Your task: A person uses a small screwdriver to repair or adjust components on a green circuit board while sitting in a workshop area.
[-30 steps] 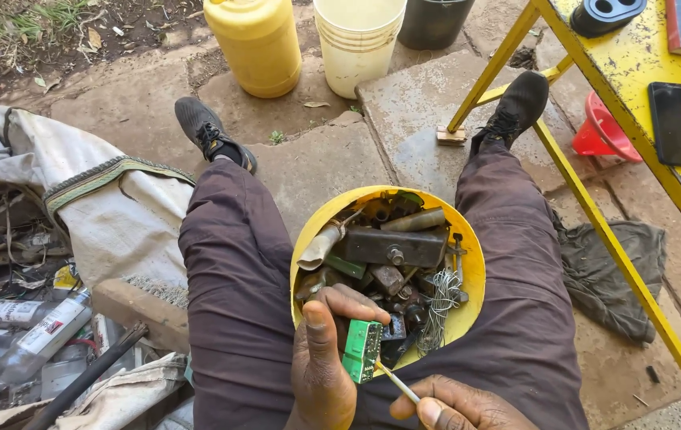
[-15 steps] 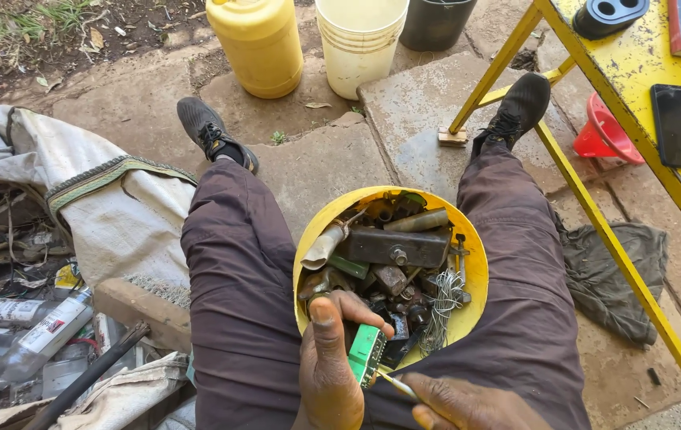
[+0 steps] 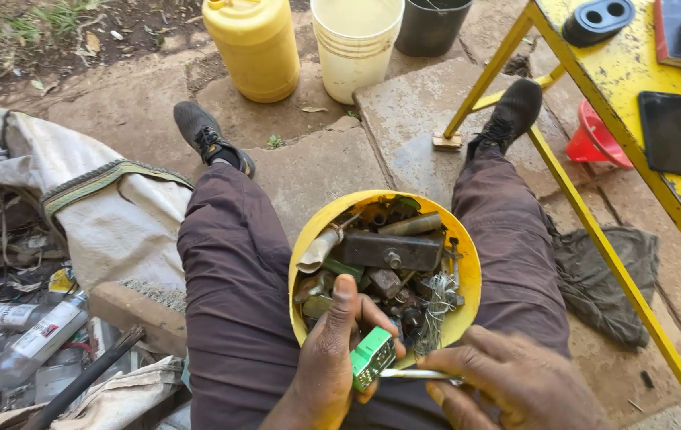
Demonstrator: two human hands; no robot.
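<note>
green, small and boxy, the electronic part (image 3: 371,357) sits pinched in the left hand (image 3: 332,358), thumb stretched up along its near side and fingers curled behind it. it is held just over the near rim of the yellow bowl (image 3: 468,275), which rests in the seated person's lap between the dark-trousered legs. the right hand (image 3: 515,382) is closed around a thin metal tool (image 3: 413,373), whose tip touches the lower edge of the green part. the bowl is heaped with rusty scrap: a grey metal block (image 3: 392,249), a pale tube (image 3: 318,251) leaning on the left rim, a tangle of fine wire (image 3: 436,306) at the right. beyond the shoes stand a yellow jerrycan (image 3: 254,48), a cream bucket (image 3: 356,44) and a black bucket (image 3: 429,24). at right a yellow metal table (image 3: 643,87) carries a black phone (image 3: 666,131); a red funnel (image 3: 595,139) lies under it.
</note>
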